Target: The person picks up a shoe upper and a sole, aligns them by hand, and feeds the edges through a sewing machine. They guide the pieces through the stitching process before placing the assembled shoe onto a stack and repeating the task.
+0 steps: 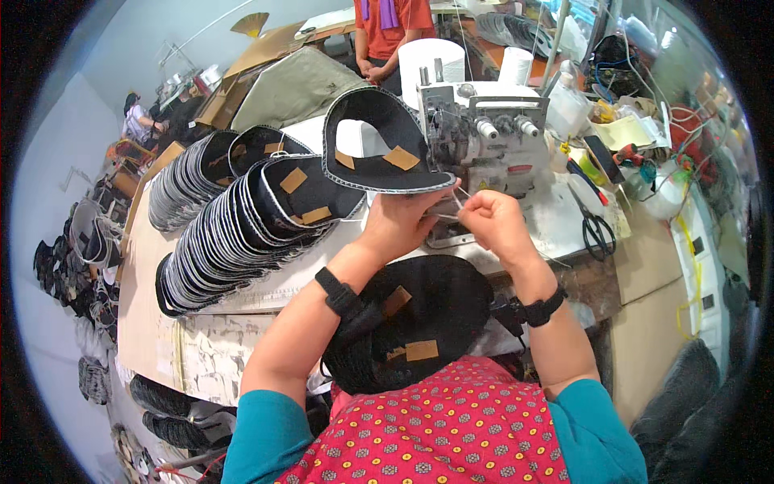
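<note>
My left hand (399, 226) holds a black shoe upper (375, 173), curved, with white stitching along its edge and tan patches inside. The upper stands raised in front of the sewing machine (484, 145). To its right, the fingers of my right hand (496, 224) are pinched on a thin white thread (461, 194) that runs toward my left hand's fingertips. Below my wrists, over my lap, lie more black uppers (419, 310) with tan patches. A long nested row of similar uppers (234, 234) leans across the table on the left.
Black-handled scissors (597, 230) lie right of the machine. White thread cones (431, 64) stand behind it. Bottles, cables and tools crowd the far right. A second row of uppers (189, 181) sits farther left. Across the table is a person in an orange shirt (395, 28).
</note>
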The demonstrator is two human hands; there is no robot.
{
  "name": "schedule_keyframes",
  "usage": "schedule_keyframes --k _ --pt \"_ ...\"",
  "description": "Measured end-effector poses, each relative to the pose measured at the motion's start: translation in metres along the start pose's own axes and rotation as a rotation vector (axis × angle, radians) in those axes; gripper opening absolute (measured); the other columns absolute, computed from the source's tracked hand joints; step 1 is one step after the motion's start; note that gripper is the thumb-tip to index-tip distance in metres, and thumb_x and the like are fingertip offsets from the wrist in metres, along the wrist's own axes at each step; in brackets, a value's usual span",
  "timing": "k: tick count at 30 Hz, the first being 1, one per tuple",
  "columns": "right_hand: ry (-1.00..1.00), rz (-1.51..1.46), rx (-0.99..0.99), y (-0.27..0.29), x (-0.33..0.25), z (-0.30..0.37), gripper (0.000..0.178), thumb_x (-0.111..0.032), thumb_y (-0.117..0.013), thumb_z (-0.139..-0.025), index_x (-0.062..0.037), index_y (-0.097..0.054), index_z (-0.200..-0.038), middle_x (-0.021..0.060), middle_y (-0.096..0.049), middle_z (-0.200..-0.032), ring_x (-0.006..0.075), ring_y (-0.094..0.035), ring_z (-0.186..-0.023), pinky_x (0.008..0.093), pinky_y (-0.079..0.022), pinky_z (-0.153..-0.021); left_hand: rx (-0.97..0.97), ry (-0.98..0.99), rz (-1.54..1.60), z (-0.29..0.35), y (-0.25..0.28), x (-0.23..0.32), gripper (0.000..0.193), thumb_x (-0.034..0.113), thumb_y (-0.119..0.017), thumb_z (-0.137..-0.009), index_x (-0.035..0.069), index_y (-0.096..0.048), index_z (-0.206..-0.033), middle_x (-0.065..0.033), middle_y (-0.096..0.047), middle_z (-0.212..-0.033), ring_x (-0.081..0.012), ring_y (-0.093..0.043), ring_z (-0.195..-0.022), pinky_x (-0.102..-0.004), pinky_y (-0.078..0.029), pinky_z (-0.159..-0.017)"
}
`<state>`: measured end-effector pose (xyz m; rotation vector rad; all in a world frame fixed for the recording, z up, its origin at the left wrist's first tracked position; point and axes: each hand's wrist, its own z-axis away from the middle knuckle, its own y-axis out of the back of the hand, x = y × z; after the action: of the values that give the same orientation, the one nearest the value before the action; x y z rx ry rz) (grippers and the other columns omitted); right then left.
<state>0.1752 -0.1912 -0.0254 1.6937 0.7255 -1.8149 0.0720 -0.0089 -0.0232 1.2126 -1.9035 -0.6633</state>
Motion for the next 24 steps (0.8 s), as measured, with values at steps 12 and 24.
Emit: schedule_keyframes --k 12,24 --pt "0.881 0.694 0.223 -0.029 -0.009 0.003 0.047 -0.007 -0.074 -0.077 -0.0109 -0.061 -0.122 0.0091 -0.063 -0.124 0.0327 -0.066 -0.098 0.0393 -0.055 -0.076 0.051 0.125 0.102 0.019 0.013 -0.042 0.033 0.006 -0.068 -0.084 0.005 -0.063 -0.117 -0.0167 -0.064 -0.118 -0.037 -0.058 -0.113 -0.0448 -0.045 -0.098" --pt "0.599 0.351 0.06 -0.027 0.006 0.0 0.031 0.007 -0.06 -0.082 -0.004 -0.071 -0.109 0.0097 -0.074 -0.098 0.0153 -0.067 -0.061 0.0271 -0.053 -0.058 -0.153 0.231 -0.295 -0.001 0.011 -0.103 0.034 0.004 -0.056 -0.084 0.012 -0.069 -0.115 -0.0085 -0.068 -0.114 -0.0275 -0.064 -0.107 -0.0362 -0.054 -0.088"
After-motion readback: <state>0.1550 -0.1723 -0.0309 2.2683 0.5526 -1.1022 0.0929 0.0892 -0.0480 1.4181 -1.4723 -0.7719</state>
